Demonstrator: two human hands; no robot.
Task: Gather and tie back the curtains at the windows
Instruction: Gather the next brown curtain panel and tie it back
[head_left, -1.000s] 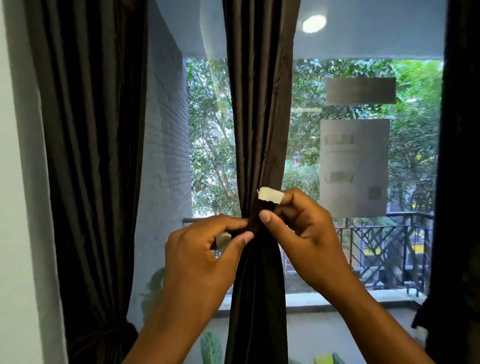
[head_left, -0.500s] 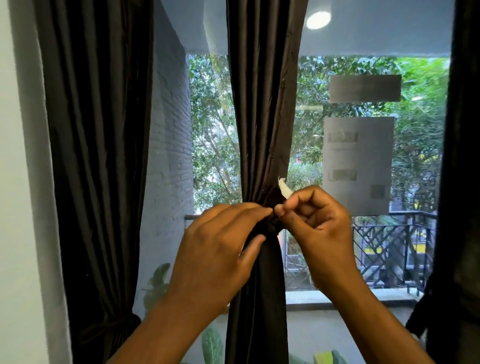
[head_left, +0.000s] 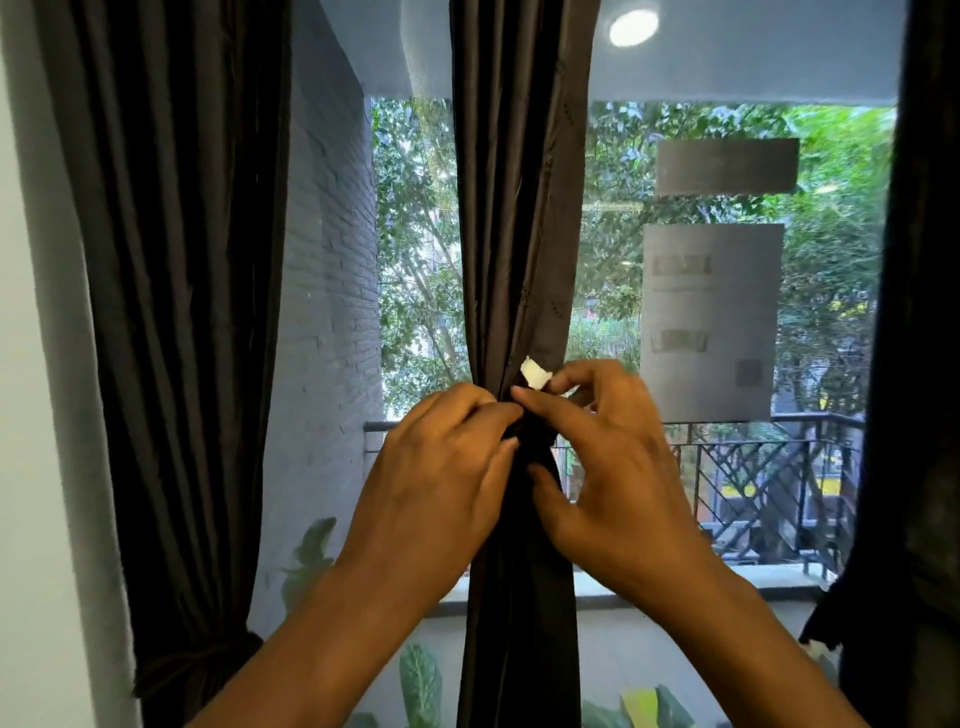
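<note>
Dark curtain (head_left: 519, 234) fabric is bunching at the fingers of both hands, the left hand (head_left: 441, 483) now curling around it while the right hand (head_left: 608, 467), fingers bent, is pinching the white tab (head_left: 534, 373) closer in, suggesting the tie is closing.

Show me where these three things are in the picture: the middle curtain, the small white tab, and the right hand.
middle curtain (head_left: 519, 234): head view, on the hanging folds above the hands.
white tab (head_left: 535, 373): head view, on its middle.
right hand (head_left: 613, 467): head view, on the back of the hand.
</note>
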